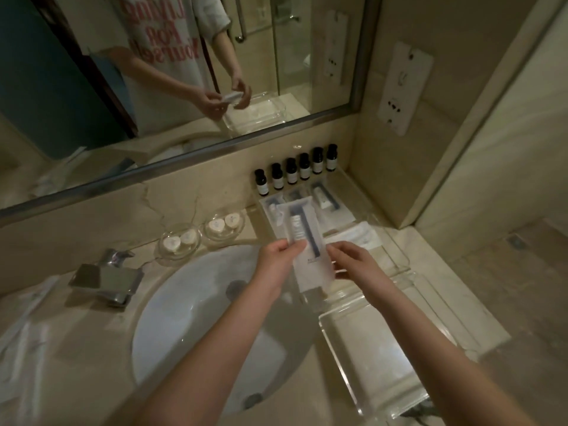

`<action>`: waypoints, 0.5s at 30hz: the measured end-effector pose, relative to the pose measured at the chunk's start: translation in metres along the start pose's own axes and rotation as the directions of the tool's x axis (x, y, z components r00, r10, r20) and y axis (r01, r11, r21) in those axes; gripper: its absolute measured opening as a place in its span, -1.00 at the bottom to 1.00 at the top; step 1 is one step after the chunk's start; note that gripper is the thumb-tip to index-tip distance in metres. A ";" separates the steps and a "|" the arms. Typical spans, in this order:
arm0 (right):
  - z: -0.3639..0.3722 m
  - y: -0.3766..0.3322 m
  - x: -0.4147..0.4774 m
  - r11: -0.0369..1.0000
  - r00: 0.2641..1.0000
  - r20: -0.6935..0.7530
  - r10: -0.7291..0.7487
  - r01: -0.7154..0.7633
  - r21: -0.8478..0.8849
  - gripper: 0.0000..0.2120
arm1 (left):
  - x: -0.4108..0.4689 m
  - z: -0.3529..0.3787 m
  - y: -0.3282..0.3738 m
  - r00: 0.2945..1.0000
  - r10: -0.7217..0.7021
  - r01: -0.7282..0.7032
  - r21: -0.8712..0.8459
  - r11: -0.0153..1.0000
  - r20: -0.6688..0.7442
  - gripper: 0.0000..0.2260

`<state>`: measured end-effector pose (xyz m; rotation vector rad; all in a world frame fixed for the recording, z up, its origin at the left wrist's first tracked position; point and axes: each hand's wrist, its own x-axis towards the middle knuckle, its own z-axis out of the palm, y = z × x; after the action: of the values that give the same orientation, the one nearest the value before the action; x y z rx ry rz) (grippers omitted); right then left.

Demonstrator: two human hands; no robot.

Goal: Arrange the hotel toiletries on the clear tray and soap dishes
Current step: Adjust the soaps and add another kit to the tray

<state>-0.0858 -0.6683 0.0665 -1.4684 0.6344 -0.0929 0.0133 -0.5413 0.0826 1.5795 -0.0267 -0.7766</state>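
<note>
A white shaving-kit packet (307,241) with a dark blue razor and a small tube inside is held over the sink's right rim. My left hand (276,259) pinches its left edge and my right hand (353,262) pinches its lower right edge. Behind it the clear tray (396,244) holds similar packets (325,196) and flat white sachets (356,235). Several dark small bottles (296,170) stand in a row along the tray's back. Two glass soap dishes (179,242) (224,227) left of the tray each carry two round wrapped soaps.
A second clear tray (378,342) lies near the front right of the counter. The white basin (209,318) and chrome faucet (107,281) sit to the left. Wrapped white items (27,327) lie at far left. A mirror (184,72) spans the back wall.
</note>
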 end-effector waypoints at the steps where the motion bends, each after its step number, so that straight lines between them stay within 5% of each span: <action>1: -0.002 0.005 0.001 1.000 0.999 0.030 0.011 -0.012 0.011 -0.75 | 0.005 0.007 0.001 1.000 -0.018 0.017 -0.040 0.999 -0.006 -0.95; 9: -0.024 0.002 0.036 0.984 0.983 -0.180 -0.048 0.078 0.163 -0.89 | 0.047 0.064 0.013 0.996 -0.093 0.092 -0.091 0.992 -0.009 -0.94; 12: -0.041 -0.006 0.060 0.988 0.961 -0.269 -0.061 0.097 0.123 -0.97 | 0.065 0.070 0.024 0.997 -0.068 0.066 0.040 0.997 0.029 -0.85; 15: -0.064 -0.016 0.093 0.994 0.936 -0.349 -0.055 0.084 0.070 -0.89 | 0.090 0.059 0.027 0.989 0.145 -0.147 0.377 0.915 0.034 -0.70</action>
<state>-0.0318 -0.7681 0.0512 -1.4044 0.8527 -0.4367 0.0648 -0.6386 0.0688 1.9167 -0.3129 -0.6844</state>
